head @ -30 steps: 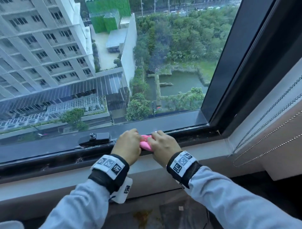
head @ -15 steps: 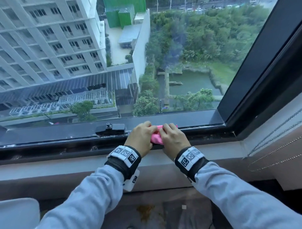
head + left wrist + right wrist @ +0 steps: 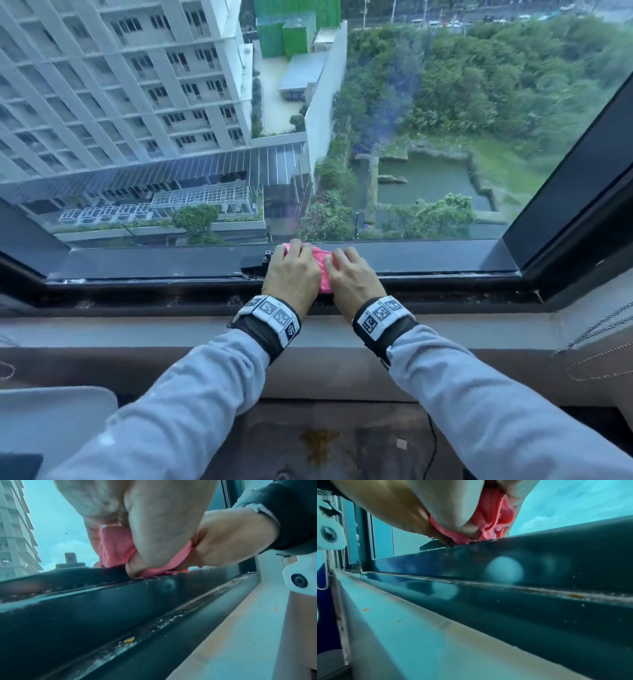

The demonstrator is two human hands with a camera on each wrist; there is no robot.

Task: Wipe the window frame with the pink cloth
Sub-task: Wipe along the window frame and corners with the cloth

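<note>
The pink cloth point(image 3: 322, 270) lies bunched on the dark bottom rail of the window frame point(image 3: 137, 262), near its middle. My left hand point(image 3: 291, 274) and right hand point(image 3: 352, 277) sit side by side on it, fingers pointing at the glass. In the left wrist view the left hand point(image 3: 163, 520) curls round the cloth point(image 3: 116, 547) and its thumb pins it to the rail point(image 3: 102, 601), with the right hand point(image 3: 231, 538) alongside. The right wrist view shows the right hand point(image 3: 445, 507) gripping folds of cloth point(image 3: 491, 513) on the rail's point(image 3: 539, 561) top edge.
A black window latch point(image 3: 258, 263) sits just left of my left hand, partly hidden by it. Grit and crumbs line the track point(image 3: 154, 623) below the rail. A grey sill point(image 3: 137, 330) runs below. Bead chains point(image 3: 603, 329) hang at the right, by the frame's upright point(image 3: 565, 205).
Both hands and the cloth have slid left along the rail and farther up toward the glass; the left hand now reaches the latch. The head view has shifted right and closer.
</note>
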